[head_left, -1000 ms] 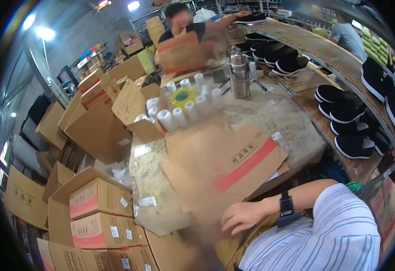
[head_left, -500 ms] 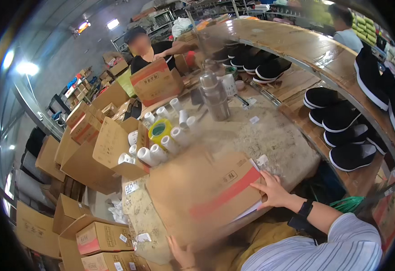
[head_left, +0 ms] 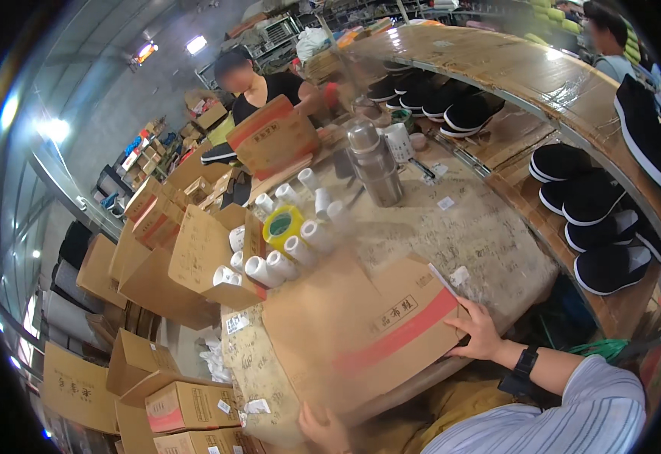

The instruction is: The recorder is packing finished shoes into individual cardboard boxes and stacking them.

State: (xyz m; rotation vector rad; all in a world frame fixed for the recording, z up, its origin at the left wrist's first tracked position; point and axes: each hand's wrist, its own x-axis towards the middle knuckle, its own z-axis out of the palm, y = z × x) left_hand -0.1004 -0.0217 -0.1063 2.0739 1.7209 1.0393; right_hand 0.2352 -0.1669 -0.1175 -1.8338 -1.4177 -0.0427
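A brown cardboard shoe box (head_left: pixel 398 325) with a red band and dark print lies at the near side of the covered table; a white strip shows along its right edge, and a blurred patch covers its middle. My right hand (head_left: pixel 475 331) grips that right edge, thumb and fingers closed on it. At the box's near left corner is my left hand (head_left: pixel 324 430), its fingers bent against the cardboard and partly blurred. Just beyond the box stand several white label rolls (head_left: pixel 262 271) and a yellow tape roll (head_left: pixel 283 227).
A steel flask (head_left: pixel 374 163) stands farther back on the table (head_left: pixel 474 227). Black shoes (head_left: pixel 610 266) line the shelf (head_left: pixel 542 83) at right. Open cartons (head_left: pixel 186 412) crowd the left side. Across the table a co-worker (head_left: pixel 262 87) stands behind another box (head_left: pixel 273 140); another person (head_left: pixel 610 38) is at far right.
The whole view has shifted, so things sit slightly farther right and lower. Both my hands stay at the box. The co-worker's arm has moved, and a dark shoe now shows beside their box.
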